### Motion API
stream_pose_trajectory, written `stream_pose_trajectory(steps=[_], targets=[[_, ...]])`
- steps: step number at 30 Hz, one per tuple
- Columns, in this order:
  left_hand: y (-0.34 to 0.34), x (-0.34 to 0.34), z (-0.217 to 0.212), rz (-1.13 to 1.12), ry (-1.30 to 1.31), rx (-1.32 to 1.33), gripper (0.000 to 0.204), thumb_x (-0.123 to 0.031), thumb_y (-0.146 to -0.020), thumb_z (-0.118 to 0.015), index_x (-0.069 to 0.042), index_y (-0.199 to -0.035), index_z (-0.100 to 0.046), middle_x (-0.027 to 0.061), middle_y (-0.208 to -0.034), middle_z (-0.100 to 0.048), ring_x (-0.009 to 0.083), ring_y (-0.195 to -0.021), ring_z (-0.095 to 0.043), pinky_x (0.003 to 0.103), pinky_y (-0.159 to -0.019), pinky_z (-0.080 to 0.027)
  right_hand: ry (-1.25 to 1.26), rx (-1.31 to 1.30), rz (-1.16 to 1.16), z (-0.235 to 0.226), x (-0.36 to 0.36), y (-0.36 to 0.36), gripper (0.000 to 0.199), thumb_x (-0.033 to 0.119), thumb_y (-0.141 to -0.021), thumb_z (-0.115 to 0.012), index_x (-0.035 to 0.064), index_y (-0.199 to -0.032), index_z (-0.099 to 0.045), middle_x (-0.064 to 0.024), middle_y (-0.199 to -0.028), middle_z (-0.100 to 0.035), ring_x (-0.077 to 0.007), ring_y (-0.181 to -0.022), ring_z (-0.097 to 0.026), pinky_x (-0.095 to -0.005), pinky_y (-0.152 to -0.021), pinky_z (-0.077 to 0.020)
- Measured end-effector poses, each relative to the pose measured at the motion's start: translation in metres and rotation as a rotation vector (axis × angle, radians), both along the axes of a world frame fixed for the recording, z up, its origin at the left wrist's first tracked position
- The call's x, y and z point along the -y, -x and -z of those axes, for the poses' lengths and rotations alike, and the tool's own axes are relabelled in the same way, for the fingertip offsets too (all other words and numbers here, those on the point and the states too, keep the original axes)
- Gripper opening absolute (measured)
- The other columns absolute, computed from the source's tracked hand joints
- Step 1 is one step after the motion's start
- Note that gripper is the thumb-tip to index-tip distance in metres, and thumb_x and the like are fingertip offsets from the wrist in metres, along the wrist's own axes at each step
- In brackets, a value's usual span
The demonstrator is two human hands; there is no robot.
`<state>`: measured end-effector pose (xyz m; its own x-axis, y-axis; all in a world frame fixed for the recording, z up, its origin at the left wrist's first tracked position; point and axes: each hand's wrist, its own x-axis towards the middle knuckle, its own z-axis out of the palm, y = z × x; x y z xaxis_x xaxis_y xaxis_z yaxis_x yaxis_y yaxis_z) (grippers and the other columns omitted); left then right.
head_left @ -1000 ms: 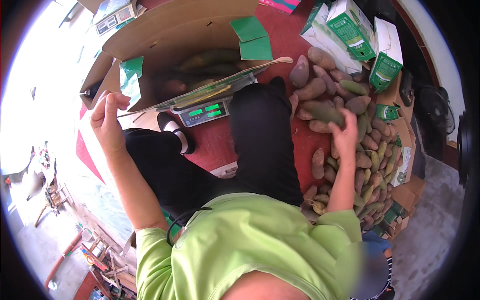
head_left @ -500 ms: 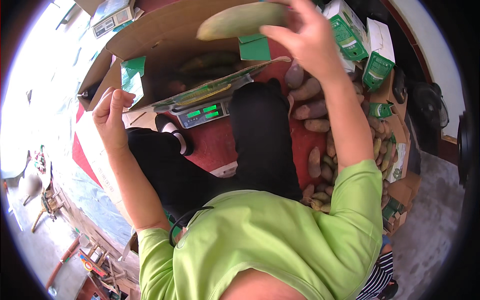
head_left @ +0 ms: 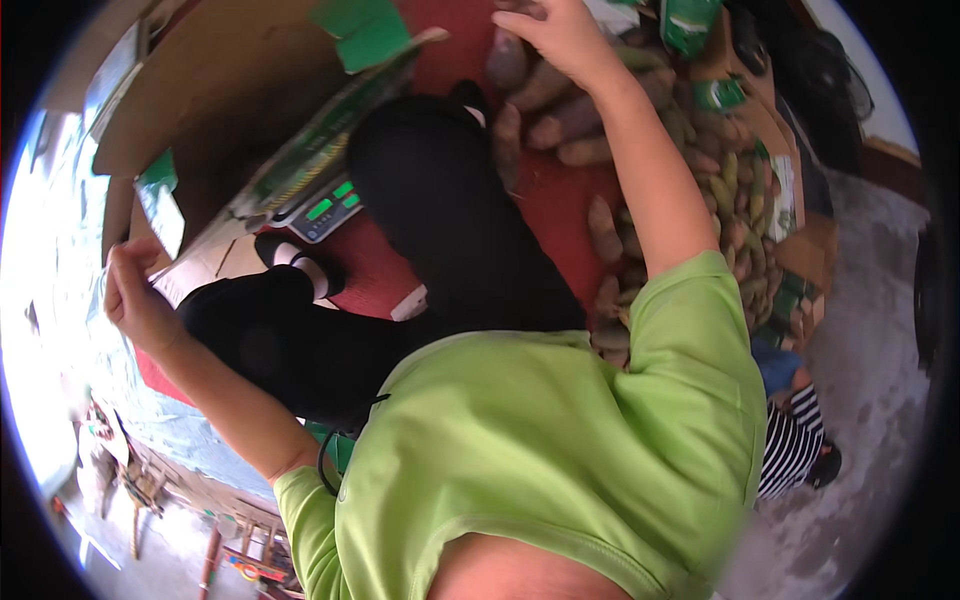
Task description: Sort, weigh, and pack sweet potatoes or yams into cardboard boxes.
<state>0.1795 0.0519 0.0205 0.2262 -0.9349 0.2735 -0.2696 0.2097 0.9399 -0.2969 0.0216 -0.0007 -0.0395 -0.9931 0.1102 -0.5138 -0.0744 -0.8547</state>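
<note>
Left hand point(head_left: 135, 300) pinching cardboard box point(head_left: 215, 120) flap edge | right hand point(head_left: 560, 35) reaching over mango pile point(head_left: 600, 150) right of box, grip state unclear | scale point(head_left: 325, 205) sitting under box

Sweet potatoes and cardboard box flap, both at the hands

Sweet potatoes point(head_left: 560, 115): brownish-purple, elongated, dusty skins, heaped loose on the red mat point(head_left: 545, 200), lying at mixed angles, many touching; pile runs from the top centre down the right side. Right hand point(head_left: 560, 35) rests on the top of the heap, whether it grips one is hidden at the frame edge. Cardboard box point(head_left: 215, 95): brown, open, green flaps, tilted; left hand point(head_left: 135, 300) pinches its pale lower-left flap edge, fingers curled.
</note>
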Motion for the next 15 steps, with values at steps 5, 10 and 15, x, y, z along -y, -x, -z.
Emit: stream_pose_trajectory(steps=[5,10,15], targets=[[-0.005,0.005,0.004,-0.003,-0.029,-0.099,0.032,-0.019,-0.094,-0.047,0.006,-0.08,-0.062,0.0117,-0.078,-0.064,0.0155,-0.071,-0.059,0.025,-0.069,-0.046,-0.271,-0.253,0.266,0.083,-0.111,0.112,0.032,0.02,-0.077,-0.064,0.0047,-0.105,-0.06,-0.0138,-0.095,-0.064,-0.0236,-0.09,-0.061,-0.0328,-0.079,-0.0474],[-0.012,0.007,0.002,0.01,-0.048,-0.06,0.04,-0.027,-0.095,-0.043,0.004,-0.08,-0.062,0.0118,-0.078,-0.064,0.0161,-0.074,-0.059,0.025,-0.074,-0.044,-0.58,-0.376,0.451,0.171,-0.254,0.152,0.03,0.024,-0.076,-0.065,0.0052,-0.099,-0.062,-0.0165,-0.094,-0.063,-0.0314,-0.089,-0.06,-0.0379,-0.079,-0.0471],[-0.024,0.014,0.004,0.018,-0.081,-0.163,0.046,-0.034,-0.095,-0.04,0.004,-0.083,-0.061,0.0141,-0.081,-0.063,0.0214,-0.08,-0.06,0.03,-0.077,-0.043,-0.999,-0.359,0.441,0.248,-0.388,0.136,0.028,0.027,-0.082,-0.051,0.0046,-0.084,-0.067,-0.0183,-0.091,-0.064,-0.0341,-0.088,-0.06,-0.0417,-0.078,-0.048]])
